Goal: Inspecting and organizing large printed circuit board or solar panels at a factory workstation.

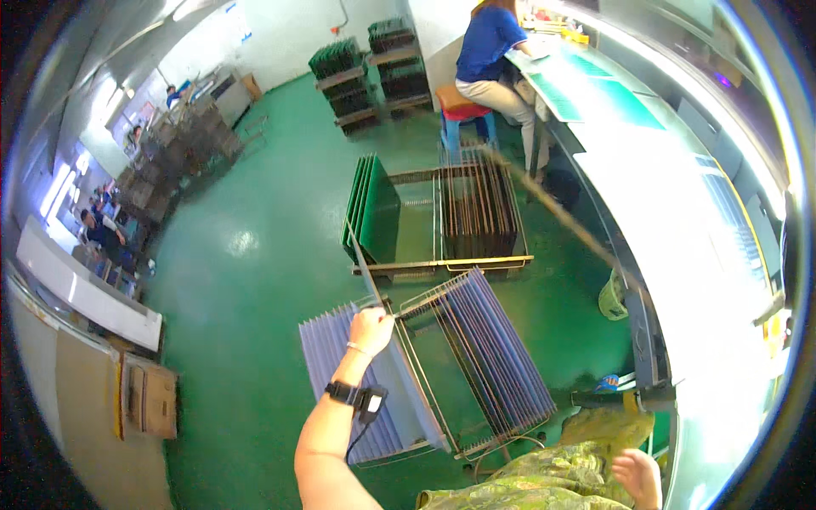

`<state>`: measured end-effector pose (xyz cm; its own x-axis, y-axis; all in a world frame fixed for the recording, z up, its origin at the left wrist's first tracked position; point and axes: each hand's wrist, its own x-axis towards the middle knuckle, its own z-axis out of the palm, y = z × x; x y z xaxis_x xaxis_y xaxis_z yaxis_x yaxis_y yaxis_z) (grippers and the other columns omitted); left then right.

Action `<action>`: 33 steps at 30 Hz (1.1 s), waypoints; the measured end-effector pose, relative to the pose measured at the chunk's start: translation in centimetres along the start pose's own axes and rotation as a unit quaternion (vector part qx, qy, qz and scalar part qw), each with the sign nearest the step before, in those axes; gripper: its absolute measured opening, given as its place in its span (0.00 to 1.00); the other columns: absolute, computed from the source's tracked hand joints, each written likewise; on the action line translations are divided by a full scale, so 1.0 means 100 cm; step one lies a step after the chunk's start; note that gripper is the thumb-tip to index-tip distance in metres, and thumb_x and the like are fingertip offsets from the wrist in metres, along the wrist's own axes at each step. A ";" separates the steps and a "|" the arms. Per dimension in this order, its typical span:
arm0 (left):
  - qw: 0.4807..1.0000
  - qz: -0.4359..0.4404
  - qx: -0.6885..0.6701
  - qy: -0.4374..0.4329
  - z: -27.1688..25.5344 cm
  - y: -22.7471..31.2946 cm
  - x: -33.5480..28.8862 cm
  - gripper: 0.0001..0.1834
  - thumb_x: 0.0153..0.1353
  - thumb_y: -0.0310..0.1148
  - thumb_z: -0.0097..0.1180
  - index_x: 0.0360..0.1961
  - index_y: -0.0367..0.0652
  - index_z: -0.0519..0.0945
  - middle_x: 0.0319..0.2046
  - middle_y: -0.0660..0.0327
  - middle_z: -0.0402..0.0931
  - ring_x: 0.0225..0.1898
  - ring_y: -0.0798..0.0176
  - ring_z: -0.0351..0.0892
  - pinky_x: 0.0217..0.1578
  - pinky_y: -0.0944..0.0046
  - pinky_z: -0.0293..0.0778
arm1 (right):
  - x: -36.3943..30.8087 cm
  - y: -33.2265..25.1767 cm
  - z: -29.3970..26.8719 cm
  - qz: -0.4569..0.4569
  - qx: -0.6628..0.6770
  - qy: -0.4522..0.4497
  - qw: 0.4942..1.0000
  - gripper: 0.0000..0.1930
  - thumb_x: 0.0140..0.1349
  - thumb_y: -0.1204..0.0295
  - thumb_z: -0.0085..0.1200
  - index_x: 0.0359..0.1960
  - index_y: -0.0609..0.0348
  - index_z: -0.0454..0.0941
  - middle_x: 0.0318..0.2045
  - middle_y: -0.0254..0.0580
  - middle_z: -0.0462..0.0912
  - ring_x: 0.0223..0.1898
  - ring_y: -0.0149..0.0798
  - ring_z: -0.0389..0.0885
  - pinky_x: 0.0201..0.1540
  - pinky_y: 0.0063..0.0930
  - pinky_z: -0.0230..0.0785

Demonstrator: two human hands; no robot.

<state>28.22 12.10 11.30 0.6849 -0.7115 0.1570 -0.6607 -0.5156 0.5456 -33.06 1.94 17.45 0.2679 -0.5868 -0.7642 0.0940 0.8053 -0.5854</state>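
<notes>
My left hand (371,330) is closed in a fist at the far edge of the near wire rack (414,361), above its left bank of bluish panels (327,344). What the fist grips is hidden. A thin grey bar (364,263) runs from beside the knuckles toward the farther rack (395,270). More bluish panels (501,340) stand upright in the near rack's right half. Low at the right, my right hand (636,476) hangs beside my camouflage-patterned clothing (552,480), fingers loosely extended, with nothing visible in it. A black strap with a small device (370,404) is around my left forearm.
Green panels (374,208) and brown-edged panels (478,208) stand in the farther rack. A long bright worktable (663,238) curves along the right. Beyond, a person in blue (490,42) sits on a stool (463,106). Stacked racks (344,85) stand at the back; a cardboard box (151,395) is left.
</notes>
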 end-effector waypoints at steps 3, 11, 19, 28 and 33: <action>0.998 0.032 -0.057 0.023 0.001 0.076 0.034 0.12 0.46 0.36 0.51 0.16 0.37 0.75 0.15 0.46 0.71 0.19 0.45 0.73 0.22 0.53 0.67 | 0.037 0.006 0.032 0.016 -0.179 -0.195 0.964 0.22 0.66 0.59 0.36 0.44 0.68 0.73 0.34 0.49 0.81 0.36 0.44 0.80 0.41 0.34 0.73; 0.909 0.061 -0.411 0.042 -0.079 0.239 0.000 0.11 0.58 0.27 0.47 0.18 0.40 0.73 0.10 0.71 0.63 0.12 0.78 0.60 0.13 0.76 0.53 | 0.067 0.005 0.124 0.035 0.053 -0.411 0.910 0.26 0.66 0.54 0.33 0.57 0.61 0.61 0.53 0.47 0.69 0.52 0.41 0.69 0.54 0.39 0.62; 0.839 0.048 -0.540 0.055 -0.079 0.272 -0.059 0.18 0.61 0.32 0.49 0.15 0.48 0.62 0.12 0.74 0.58 0.13 0.80 0.53 0.14 0.77 0.48 | 0.040 -0.052 0.108 -0.307 0.153 -0.342 0.875 0.27 0.61 0.76 0.47 0.62 0.58 0.55 0.55 0.38 0.67 0.55 0.34 0.66 0.57 0.31 0.60; 0.789 0.065 -0.604 -0.092 0.009 0.290 -0.087 0.12 0.65 0.38 0.45 0.35 0.39 0.73 0.31 0.66 0.73 0.30 0.73 0.71 0.29 0.72 0.68 | -0.016 -0.060 0.017 -0.464 0.079 -0.204 0.858 0.30 0.59 0.81 0.46 0.64 0.61 0.50 0.57 0.34 0.65 0.54 0.28 0.65 0.56 0.24 0.59; 0.680 0.078 -0.645 -0.341 0.057 0.333 -0.113 0.17 0.65 0.39 0.42 0.39 0.35 0.75 0.34 0.58 0.76 0.34 0.66 0.75 0.36 0.64 0.73 | -0.063 -0.044 -0.056 -0.484 0.041 -0.072 0.871 0.27 0.58 0.80 0.49 0.60 0.60 0.58 0.51 0.34 0.70 0.50 0.28 0.68 0.51 0.24 0.63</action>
<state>-3.30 0.28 23.01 0.0455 -0.9921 0.1169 0.4104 0.1253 0.9032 -40.47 1.61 23.30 0.1426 -0.9821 0.1232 0.4090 -0.0549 -0.9109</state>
